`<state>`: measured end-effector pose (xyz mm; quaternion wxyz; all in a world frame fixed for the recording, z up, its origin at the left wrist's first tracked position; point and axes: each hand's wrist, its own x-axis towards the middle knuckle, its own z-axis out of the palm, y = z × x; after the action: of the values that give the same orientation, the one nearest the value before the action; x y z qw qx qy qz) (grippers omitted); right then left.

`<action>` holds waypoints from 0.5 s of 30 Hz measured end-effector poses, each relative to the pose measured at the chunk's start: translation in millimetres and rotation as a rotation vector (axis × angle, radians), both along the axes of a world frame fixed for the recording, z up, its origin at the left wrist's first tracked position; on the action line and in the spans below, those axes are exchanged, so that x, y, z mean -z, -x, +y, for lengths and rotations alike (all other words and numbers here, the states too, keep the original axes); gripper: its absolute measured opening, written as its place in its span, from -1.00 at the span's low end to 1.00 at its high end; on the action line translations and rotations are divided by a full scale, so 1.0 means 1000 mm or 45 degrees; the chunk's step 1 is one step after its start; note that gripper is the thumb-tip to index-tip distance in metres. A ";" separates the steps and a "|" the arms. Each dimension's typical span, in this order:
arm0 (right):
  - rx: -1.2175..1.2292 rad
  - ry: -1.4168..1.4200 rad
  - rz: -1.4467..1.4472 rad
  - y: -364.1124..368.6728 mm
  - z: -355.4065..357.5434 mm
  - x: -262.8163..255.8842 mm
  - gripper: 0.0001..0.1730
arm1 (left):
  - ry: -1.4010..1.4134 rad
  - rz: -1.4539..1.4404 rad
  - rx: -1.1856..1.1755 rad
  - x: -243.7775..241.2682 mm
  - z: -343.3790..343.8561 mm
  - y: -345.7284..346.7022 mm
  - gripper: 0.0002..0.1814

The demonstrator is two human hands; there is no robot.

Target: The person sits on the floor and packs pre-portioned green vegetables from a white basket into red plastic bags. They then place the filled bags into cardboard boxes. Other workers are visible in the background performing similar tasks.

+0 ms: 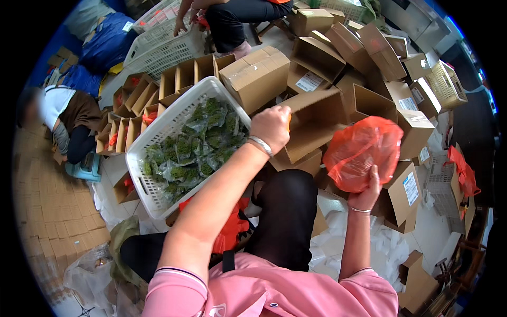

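Observation:
My left hand (271, 128) is closed in a fist beside the near left edge of an open cardboard box (317, 123). A small orange object (289, 120) peeks out past its fingers; most of it is hidden. My right hand (367, 194) holds up a red plastic bag (362, 154), thumb on its near side. The bag is rounded, and I cannot tell what is inside. Left of my left hand, a white plastic basket (136, 174) carries many clear bags of green, moss-like plants (184, 148). Red plastic (229, 233) lies in front of my lap.
Cardboard boxes (253, 75) crowd the floor ahead and right, some with printed labels. Open narrow boxes (168, 85) line up behind the basket. One person (71, 107) crouches at left by a blue stool (89, 168); another (233, 20) sits ahead beside white crates (162, 49). White foam-like sheets (340, 253) lie right.

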<state>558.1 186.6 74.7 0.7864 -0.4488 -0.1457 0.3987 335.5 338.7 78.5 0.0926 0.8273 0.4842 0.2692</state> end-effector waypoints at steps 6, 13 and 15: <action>-0.150 -0.477 -0.189 0.041 -0.009 -0.082 -0.39 | -0.262 -0.030 -0.176 -0.125 -0.056 0.126 -0.61; -0.896 -0.822 -0.981 0.134 -0.024 -0.094 -0.31 | 0.203 0.180 -0.159 -0.135 -0.194 0.260 -0.63; -1.226 -0.952 -1.210 0.171 -0.030 -0.103 -0.29 | 0.337 0.177 -0.235 -0.110 -0.232 0.272 -0.69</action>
<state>387.3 156.9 177.9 0.4787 -0.1636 -0.7717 0.3855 63.8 107.2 188.1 0.1417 0.7766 0.5946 0.1527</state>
